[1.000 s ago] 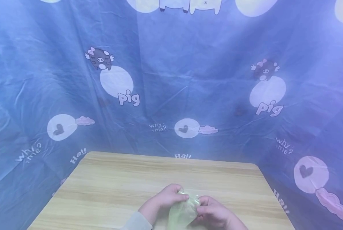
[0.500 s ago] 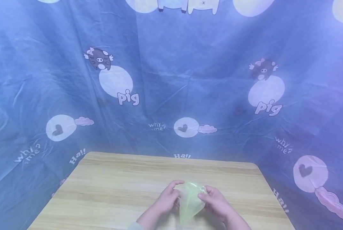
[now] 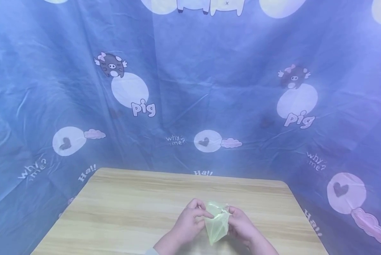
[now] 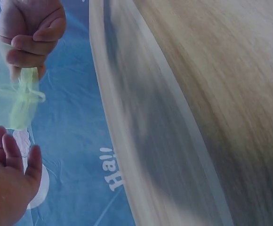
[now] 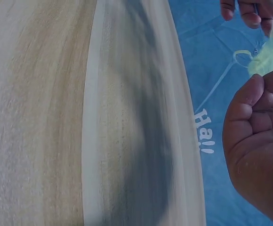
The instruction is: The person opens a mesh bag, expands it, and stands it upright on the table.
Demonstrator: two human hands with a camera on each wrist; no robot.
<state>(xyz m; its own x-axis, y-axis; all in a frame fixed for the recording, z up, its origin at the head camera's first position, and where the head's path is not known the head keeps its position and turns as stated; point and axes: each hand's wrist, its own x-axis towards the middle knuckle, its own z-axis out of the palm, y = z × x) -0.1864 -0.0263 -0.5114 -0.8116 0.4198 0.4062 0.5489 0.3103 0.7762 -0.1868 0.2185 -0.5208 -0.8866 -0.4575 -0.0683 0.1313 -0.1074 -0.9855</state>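
Observation:
A small, pale green, sheer drawstring pouch is held above the near part of the wooden table, its mouth spread at the top and its body tapering downward. My right hand pinches its right side, fingers curled against the fabric. From the left, my left hand reaches one straight digit into the pouch's mouth, while several other fingers lie loosely extended beside it. In the left wrist view the gathered neck of the pouch shows a thin cord loop. Part of the pouch runs out of frame in both wrist views.
The wood-grain table stretches out beyond and to both sides of the hands. Blue printed curtain with pigs, hearts and lettering hangs behind and around it. A pale sleeve edge shows at the left wrist.
The pouch was bunched near both hands, then turned up to hang in a cone; its mouth has now spread. The left hand has moved inward, one digit now at the mouth.

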